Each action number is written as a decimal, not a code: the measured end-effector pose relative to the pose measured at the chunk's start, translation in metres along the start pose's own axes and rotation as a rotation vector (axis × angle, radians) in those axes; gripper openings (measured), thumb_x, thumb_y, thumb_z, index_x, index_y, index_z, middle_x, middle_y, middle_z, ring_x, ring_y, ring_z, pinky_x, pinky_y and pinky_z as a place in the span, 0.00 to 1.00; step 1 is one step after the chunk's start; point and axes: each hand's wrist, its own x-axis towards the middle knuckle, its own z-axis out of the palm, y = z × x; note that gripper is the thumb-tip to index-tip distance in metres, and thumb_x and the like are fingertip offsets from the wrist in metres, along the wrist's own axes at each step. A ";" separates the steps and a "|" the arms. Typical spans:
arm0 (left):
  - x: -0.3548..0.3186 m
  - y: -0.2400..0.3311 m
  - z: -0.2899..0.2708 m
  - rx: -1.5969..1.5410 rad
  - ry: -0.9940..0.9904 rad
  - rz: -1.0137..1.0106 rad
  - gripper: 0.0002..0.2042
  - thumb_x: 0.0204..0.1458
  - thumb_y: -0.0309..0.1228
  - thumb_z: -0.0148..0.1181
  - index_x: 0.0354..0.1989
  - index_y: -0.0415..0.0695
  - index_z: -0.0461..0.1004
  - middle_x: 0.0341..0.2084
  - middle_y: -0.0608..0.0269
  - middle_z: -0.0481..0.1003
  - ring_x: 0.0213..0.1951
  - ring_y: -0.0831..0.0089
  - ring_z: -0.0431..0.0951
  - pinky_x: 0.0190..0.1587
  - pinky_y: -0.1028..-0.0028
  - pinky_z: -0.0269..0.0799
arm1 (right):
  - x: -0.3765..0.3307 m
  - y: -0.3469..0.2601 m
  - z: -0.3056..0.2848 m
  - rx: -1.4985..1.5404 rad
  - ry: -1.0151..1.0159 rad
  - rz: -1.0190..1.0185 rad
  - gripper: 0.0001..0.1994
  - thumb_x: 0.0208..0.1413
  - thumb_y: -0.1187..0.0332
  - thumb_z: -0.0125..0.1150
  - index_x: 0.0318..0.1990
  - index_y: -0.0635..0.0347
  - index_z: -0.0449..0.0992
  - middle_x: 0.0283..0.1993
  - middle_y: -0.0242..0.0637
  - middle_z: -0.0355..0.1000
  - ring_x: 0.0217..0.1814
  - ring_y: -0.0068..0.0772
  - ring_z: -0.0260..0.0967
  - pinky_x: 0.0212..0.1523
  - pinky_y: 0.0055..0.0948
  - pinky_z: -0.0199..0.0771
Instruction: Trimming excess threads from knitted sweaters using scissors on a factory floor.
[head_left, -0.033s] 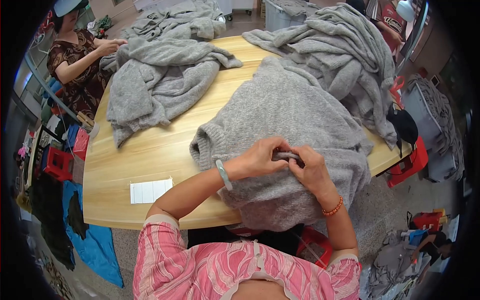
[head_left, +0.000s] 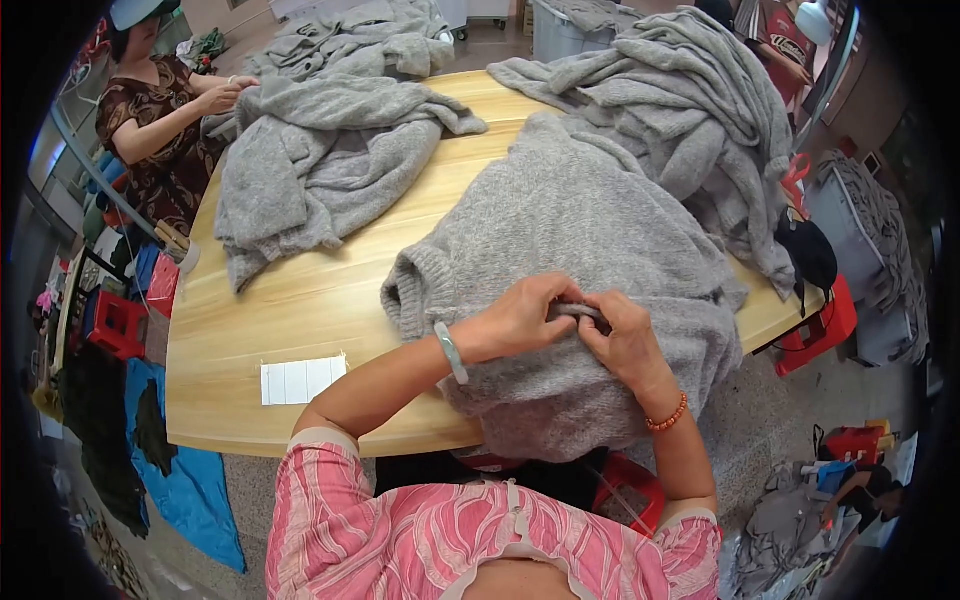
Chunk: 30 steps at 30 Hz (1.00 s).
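Head view of a wooden surface [head_left: 300, 310] carrying knitwear. A grey sweater [head_left: 590, 260] lies spread across the near right part of the surface, its lower portion draped over the near edge toward the person. Both hands meet on the sweater near that edge: the left hand [head_left: 525, 318], with a pale green bangle [head_left: 450, 352] at the wrist, and the right hand [head_left: 625, 340], with an orange bead bracelet [head_left: 668, 415], are each closed in a pinch on one small raised fold of the grey knit, fingertips touching. Left of the sweater a white paper slip [head_left: 302, 380] lies flat on bare wood. Beyond the sweater, two heaps of grey garments [head_left: 330, 160] [head_left: 690, 110] occupy the far side. At the far left of the surface another person [head_left: 160, 130] handles one heap.
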 end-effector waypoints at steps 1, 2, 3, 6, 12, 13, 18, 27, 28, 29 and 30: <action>-0.001 -0.002 0.001 0.003 0.008 -0.005 0.10 0.47 0.24 0.62 0.38 0.37 0.73 0.33 0.59 0.75 0.33 0.73 0.76 0.36 0.75 0.71 | 0.001 0.001 0.000 -0.001 -0.001 0.013 0.11 0.44 0.77 0.60 0.38 0.66 0.73 0.29 0.44 0.69 0.27 0.40 0.69 0.29 0.33 0.70; 0.000 -0.007 0.004 0.092 0.055 0.073 0.10 0.46 0.22 0.60 0.38 0.37 0.72 0.32 0.56 0.75 0.33 0.67 0.76 0.36 0.73 0.71 | 0.001 0.001 0.001 -0.001 -0.003 0.027 0.11 0.44 0.77 0.61 0.37 0.66 0.74 0.28 0.42 0.69 0.25 0.34 0.69 0.27 0.29 0.69; 0.001 -0.010 0.006 0.182 0.101 0.150 0.10 0.45 0.21 0.59 0.38 0.37 0.72 0.31 0.53 0.74 0.32 0.62 0.76 0.36 0.71 0.71 | 0.002 0.001 0.001 0.003 -0.007 0.020 0.11 0.44 0.77 0.61 0.37 0.66 0.74 0.28 0.42 0.69 0.25 0.34 0.69 0.27 0.29 0.69; 0.002 -0.012 0.008 0.182 0.117 0.125 0.09 0.46 0.20 0.56 0.37 0.36 0.73 0.28 0.51 0.73 0.33 0.58 0.76 0.35 0.68 0.71 | 0.003 0.001 -0.001 0.015 -0.017 0.030 0.10 0.44 0.76 0.62 0.37 0.67 0.74 0.27 0.42 0.69 0.23 0.33 0.68 0.26 0.29 0.68; 0.001 -0.012 0.007 0.067 0.044 -0.043 0.06 0.47 0.24 0.54 0.32 0.35 0.72 0.28 0.47 0.73 0.34 0.52 0.74 0.37 0.62 0.69 | -0.003 0.001 -0.004 0.115 -0.153 0.140 0.09 0.46 0.76 0.59 0.36 0.68 0.73 0.31 0.48 0.70 0.32 0.49 0.70 0.33 0.37 0.70; 0.001 -0.012 0.007 0.068 0.042 -0.043 0.06 0.47 0.24 0.54 0.32 0.35 0.72 0.28 0.47 0.73 0.34 0.52 0.74 0.37 0.62 0.69 | -0.004 0.002 -0.003 0.094 -0.163 0.115 0.08 0.46 0.77 0.59 0.36 0.68 0.73 0.31 0.48 0.70 0.33 0.49 0.69 0.34 0.37 0.69; 0.004 -0.018 0.015 0.057 0.024 -0.032 0.06 0.51 0.25 0.53 0.34 0.36 0.74 0.23 0.52 0.73 0.26 0.66 0.73 0.31 0.69 0.68 | -0.012 0.010 -0.002 0.059 -0.118 0.090 0.07 0.48 0.78 0.58 0.37 0.67 0.73 0.30 0.45 0.69 0.30 0.42 0.68 0.31 0.33 0.67; 0.009 -0.025 -0.001 -0.010 -0.072 -0.151 0.06 0.54 0.24 0.52 0.35 0.36 0.73 0.21 0.67 0.71 0.26 0.84 0.66 0.28 0.79 0.63 | 0.001 0.021 0.008 0.096 -0.093 -0.045 0.05 0.45 0.80 0.58 0.32 0.67 0.75 0.29 0.44 0.69 0.29 0.45 0.68 0.31 0.33 0.67; 0.009 -0.024 0.000 0.029 -0.067 -0.138 0.06 0.54 0.24 0.52 0.35 0.35 0.73 0.21 0.68 0.71 0.25 0.85 0.65 0.28 0.80 0.63 | -0.001 0.022 0.005 0.089 -0.089 -0.029 0.05 0.45 0.80 0.58 0.32 0.67 0.75 0.29 0.44 0.69 0.29 0.45 0.68 0.31 0.33 0.67; 0.010 -0.021 0.001 0.023 -0.079 -0.134 0.06 0.54 0.24 0.52 0.35 0.35 0.73 0.21 0.68 0.71 0.25 0.85 0.65 0.28 0.80 0.63 | -0.001 0.021 0.001 0.114 -0.113 -0.001 0.06 0.44 0.80 0.59 0.32 0.67 0.76 0.28 0.43 0.70 0.29 0.42 0.69 0.31 0.31 0.68; 0.011 -0.018 0.001 0.051 -0.085 -0.133 0.06 0.53 0.24 0.52 0.36 0.36 0.73 0.21 0.68 0.71 0.25 0.85 0.65 0.28 0.80 0.62 | -0.001 0.020 -0.003 0.141 -0.137 0.024 0.06 0.44 0.80 0.59 0.32 0.67 0.76 0.28 0.42 0.70 0.29 0.40 0.69 0.31 0.30 0.68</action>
